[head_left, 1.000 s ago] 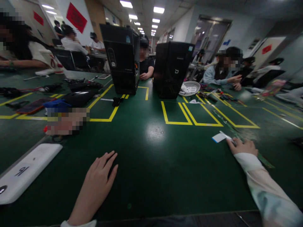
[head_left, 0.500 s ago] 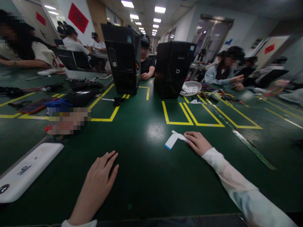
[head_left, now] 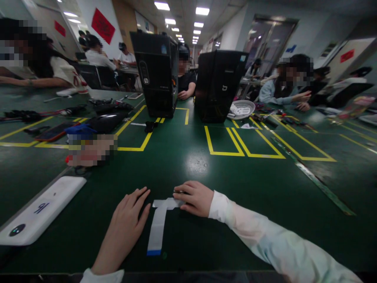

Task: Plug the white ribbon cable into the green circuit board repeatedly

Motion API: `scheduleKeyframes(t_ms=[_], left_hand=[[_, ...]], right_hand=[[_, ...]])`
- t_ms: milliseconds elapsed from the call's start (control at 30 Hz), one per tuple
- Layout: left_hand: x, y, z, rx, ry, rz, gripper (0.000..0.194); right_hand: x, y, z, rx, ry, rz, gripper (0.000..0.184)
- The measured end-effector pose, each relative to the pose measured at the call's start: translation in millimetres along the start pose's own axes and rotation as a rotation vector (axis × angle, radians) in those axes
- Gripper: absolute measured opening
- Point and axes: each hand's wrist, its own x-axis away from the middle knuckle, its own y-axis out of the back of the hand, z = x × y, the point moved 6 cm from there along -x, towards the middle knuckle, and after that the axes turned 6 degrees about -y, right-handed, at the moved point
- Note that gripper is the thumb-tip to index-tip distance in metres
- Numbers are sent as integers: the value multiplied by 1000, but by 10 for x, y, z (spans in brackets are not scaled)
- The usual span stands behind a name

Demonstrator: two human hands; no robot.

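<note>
A white flat ribbon cable (head_left: 156, 232) with a blue end strip lies in a bent T-like shape at the front middle of the green table (head_left: 235, 251). My right hand (head_left: 196, 198) is closed on the cable's right end, fingers above and thumb below; that end is hidden under them. To the left of the cable, my left hand (head_left: 126, 220) rests on the table with its fingers stretched out and nothing in it. Its fingertips are close to the cable's left tip but apart from it.
A white rounded device (head_left: 44, 210) lies at the left. Two black computer towers (head_left: 156, 78) stand at the back, with a person (head_left: 185, 84) behind them. A white basket (head_left: 243, 109) sits right of the towers. Cables and a blue item (head_left: 79, 130) lie back left; a green strip (head_left: 318, 182) lies right.
My right hand has moved left and nearer to me with the ribbon cable, which now lies beside my left hand. My left hand has stayed nearly still.
</note>
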Motion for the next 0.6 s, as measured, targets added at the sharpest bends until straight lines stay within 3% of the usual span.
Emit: scheduleKeyframes(t_ms=[400,500,600], left_hand=[[12,-21,38,19,14,16,52],[12,-13,39,25,29,13,52],[10,-10,46,34,37,17,52]], right_hand=[[56,46,133,-57,-5,36,57],[178,78,-134,-2,-133,-30,62],[470,170,-699,166,-442,-87,64]])
